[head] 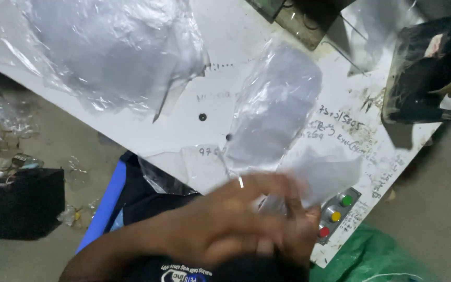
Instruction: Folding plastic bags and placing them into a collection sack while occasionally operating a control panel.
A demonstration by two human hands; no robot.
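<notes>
One hand [236,224], blurred, is gripping the near end of a clear plastic bag [275,115] with closed fingers [283,201]; which hand it is cannot be told. The bag is stretching away beyond the fingertips over the white surface [220,68], and a button panel [336,215] is sitting just beside them.

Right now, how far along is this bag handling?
Looks early on. One clear bag lies flat on the white table; a hand, blurred, grips its near end. A heap of clear bags waits at the far left. Nothing finished shows.
</notes>
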